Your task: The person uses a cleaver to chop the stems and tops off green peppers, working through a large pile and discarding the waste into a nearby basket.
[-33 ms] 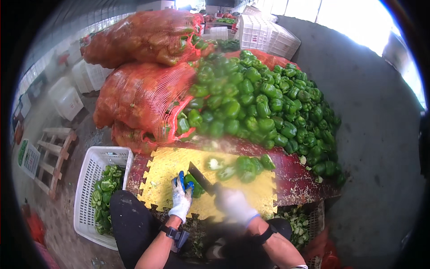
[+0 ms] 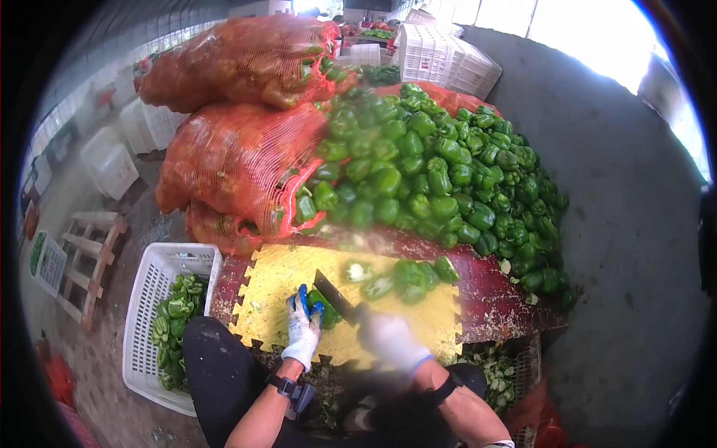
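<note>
My left hand [image 2: 303,332], in a white glove with blue fingertips, grips a green bell pepper [image 2: 326,313] against a yellow foam mat [image 2: 276,272]. A knife [image 2: 334,296] with a dark, broad blade touches or nearly touches the pepper's right side; I cannot tell whether it has cut in. My right hand [image 2: 392,342], white-gloved and blurred, is closed round the knife's handle. Farther back on the mat lie several green peppers [image 2: 411,280], and pale cut faces show on a pepper piece [image 2: 358,271] among them.
A large heap of green peppers [image 2: 441,179] rises behind the mat. Red mesh sacks [image 2: 231,160] are stacked at the back left. On my left stands a white crate [image 2: 137,358] holding cut peppers [image 2: 178,321]. Pale green scraps [image 2: 499,377] fill a crate below right.
</note>
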Demonstrator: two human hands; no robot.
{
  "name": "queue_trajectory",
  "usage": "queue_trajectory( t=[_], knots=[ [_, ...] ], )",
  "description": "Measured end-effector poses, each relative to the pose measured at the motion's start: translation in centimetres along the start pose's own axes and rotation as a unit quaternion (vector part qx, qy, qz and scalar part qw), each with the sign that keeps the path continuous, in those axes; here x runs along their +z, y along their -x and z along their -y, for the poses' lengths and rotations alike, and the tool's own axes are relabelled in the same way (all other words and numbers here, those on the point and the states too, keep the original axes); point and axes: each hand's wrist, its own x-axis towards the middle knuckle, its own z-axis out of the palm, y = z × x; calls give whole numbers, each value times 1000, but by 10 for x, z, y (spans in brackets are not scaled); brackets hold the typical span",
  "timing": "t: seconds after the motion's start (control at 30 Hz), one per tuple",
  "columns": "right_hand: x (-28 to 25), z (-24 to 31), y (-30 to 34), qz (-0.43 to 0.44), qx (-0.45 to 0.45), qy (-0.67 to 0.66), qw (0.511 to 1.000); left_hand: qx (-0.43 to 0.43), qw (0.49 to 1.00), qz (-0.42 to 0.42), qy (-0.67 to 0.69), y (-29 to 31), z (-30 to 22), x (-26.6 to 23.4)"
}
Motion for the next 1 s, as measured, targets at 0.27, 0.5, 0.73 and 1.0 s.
queue_trajectory(
  t=[0.27, 0.5, 0.73, 1.0],
  knots=[
    [-21, 24, -24, 153, 29, 38, 987, -3, 999, 22, 37, 1, -4, -6],
    [82, 0, -4, 88, 53, 9, 995, 52, 999, 1, -12, 2, 6, 5],
    [89, -23, 6, 21, 81, -92, 992, -15, 999, 30, 24, -3, -4, 7],
    [52, -114, 15, 19, 127, 22, 991, 183, 982, -14, -43, -135, -38, 44]
  ],
)
